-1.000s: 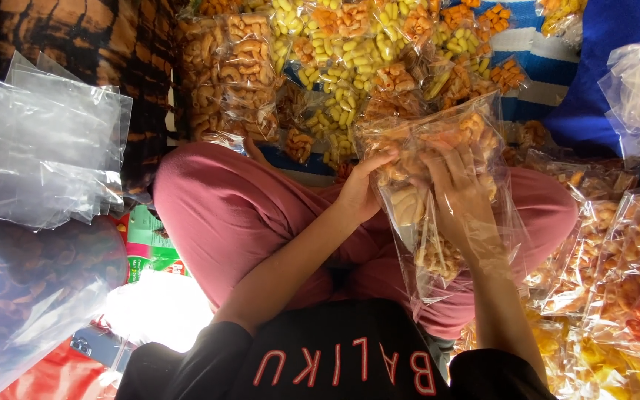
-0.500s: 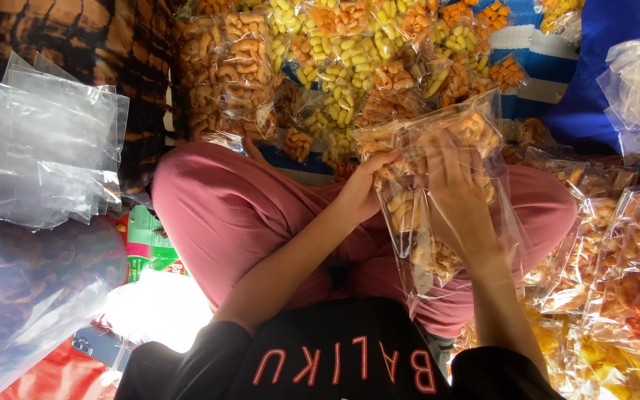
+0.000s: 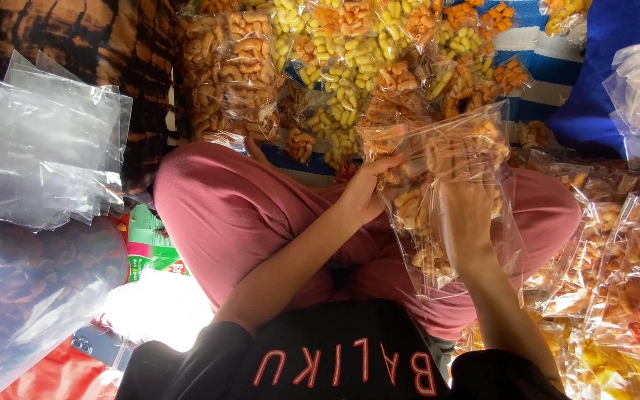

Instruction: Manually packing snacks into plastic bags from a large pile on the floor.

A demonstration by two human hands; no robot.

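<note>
I sit cross-legged in pink trousers and hold a clear plastic bag of orange curled snacks (image 3: 420, 204) above my lap. My left hand (image 3: 362, 194) pinches the bag's left edge near its top. My right hand (image 3: 470, 216) shows through the plastic on the bag's right side, with its fingers up among the snacks. I cannot tell whether that hand is inside the bag or behind it. The bag's lower end hangs down over my right thigh.
Several sealed bags of yellow, orange and brown snacks (image 3: 335, 67) lie heaped in front of my knees. More filled bags (image 3: 631, 259) pile up at my right. A stack of empty clear bags (image 3: 38, 148) lies at the left, and a large sack of brown snacks (image 3: 24, 289) below it.
The bag has shifted slightly right and down with my right hand, whose fingers now sit lower among the snacks. My left hand has kept its pinch on the edge.
</note>
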